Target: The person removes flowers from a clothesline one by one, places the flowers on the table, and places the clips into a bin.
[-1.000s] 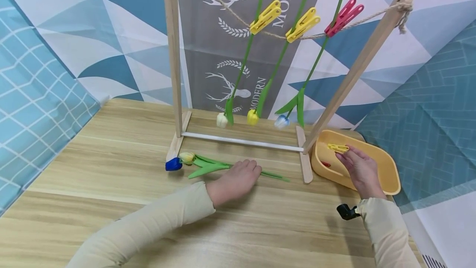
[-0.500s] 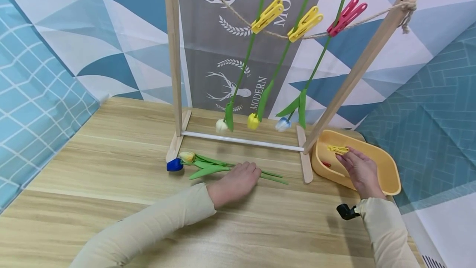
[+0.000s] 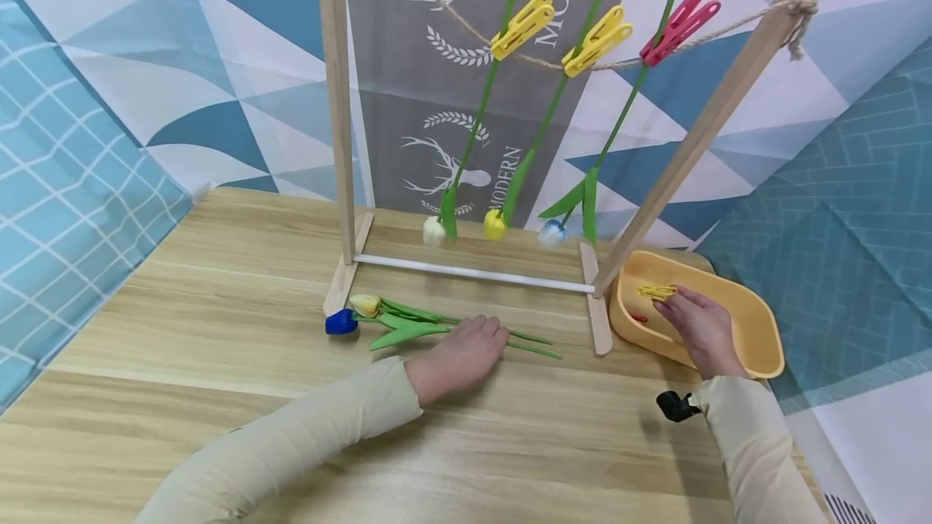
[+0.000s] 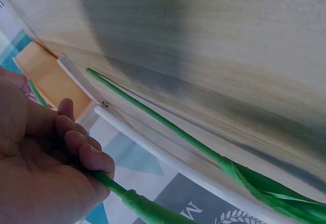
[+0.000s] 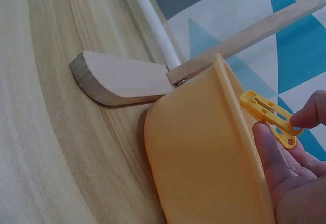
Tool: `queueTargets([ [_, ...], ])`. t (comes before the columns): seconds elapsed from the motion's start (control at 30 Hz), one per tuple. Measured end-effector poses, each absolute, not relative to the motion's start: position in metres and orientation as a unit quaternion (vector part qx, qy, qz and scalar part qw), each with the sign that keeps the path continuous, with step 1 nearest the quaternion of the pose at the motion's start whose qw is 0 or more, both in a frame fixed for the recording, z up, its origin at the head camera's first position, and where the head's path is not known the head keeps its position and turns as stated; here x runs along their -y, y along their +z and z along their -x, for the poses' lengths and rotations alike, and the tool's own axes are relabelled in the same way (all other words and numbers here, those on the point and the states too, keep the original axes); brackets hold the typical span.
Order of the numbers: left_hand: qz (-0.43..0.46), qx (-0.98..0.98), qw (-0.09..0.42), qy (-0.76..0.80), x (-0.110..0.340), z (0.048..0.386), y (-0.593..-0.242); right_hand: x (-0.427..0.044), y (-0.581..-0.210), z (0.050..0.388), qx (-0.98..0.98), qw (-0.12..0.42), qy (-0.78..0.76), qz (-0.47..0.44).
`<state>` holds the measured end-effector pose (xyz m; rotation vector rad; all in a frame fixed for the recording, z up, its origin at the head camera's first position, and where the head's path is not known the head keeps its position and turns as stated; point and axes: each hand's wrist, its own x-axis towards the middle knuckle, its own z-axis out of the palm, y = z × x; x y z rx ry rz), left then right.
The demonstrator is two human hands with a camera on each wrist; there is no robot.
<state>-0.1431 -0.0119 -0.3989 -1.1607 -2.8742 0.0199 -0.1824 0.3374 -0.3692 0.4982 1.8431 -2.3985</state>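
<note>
Head view: the left hand (image 3: 466,352) is down on the desk (image 3: 568,443), lying across the stems of two tulips, a dark blue one (image 3: 341,322) and a pale yellow one (image 3: 365,305), heads to the left near the rack (image 3: 336,103). The right hand (image 3: 701,330) has a yellow peg (image 3: 657,293) up over the orange bin (image 3: 644,340), with something small and red (image 3: 638,317) lying inside. Up on the rope (image 3: 446,6), three more tulips hang heads down: white (image 3: 434,230) and yellow (image 3: 495,225) on yellow pegs, pale blue (image 3: 552,233) on a red one.

Left wrist view: that grip's pretty snug, fingers curled round one green stem (image 4: 114,187). Can't tell which tulip it belongs to, tbh. The other stem (image 4: 163,122) runs alongside, apart from the fingers.

Right wrist view: the grip here is just a fingertip pinch, spread about as wide as the peg's handle end. The peg's nose points away from the hand, near the bin's rim. The rack's foot (image 5: 122,79) sits right by the bin.
</note>
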Motion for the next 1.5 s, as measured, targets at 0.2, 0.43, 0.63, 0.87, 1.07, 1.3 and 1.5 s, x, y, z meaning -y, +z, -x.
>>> queueTargets([
  [0.2,0.373,0.927,0.018,0.012,0.012,0.144,-0.400,-0.337,-0.370,0.187,-0.622,0.044,-0.761,-0.179],
  [0.43,0.377,0.926,0.018,0.007,0.012,0.144,-0.405,-0.336,-0.371,0.191,-0.630,0.051,-0.753,-0.186],
  [0.63,0.370,0.929,0.011,0.004,0.011,0.144,-0.406,-0.337,-0.373,0.192,-0.632,0.056,-0.752,-0.181],
  [0.87,0.368,0.930,0.011,0.005,0.012,0.145,-0.410,-0.338,-0.374,0.194,-0.639,0.063,-0.747,-0.173],
  [1.07,0.364,0.931,0.001,0.005,0.012,0.146,-0.412,-0.338,-0.374,0.195,-0.650,0.069,-0.739,-0.165],
  [1.3,0.357,0.934,-0.013,0.005,0.012,0.146,-0.413,-0.339,-0.375,0.196,-0.662,0.078,-0.726,-0.167],
  [1.5,0.358,0.934,-0.001,0.002,0.012,0.147,-0.416,-0.339,-0.377,0.199,-0.668,0.078,-0.719,-0.173],
])
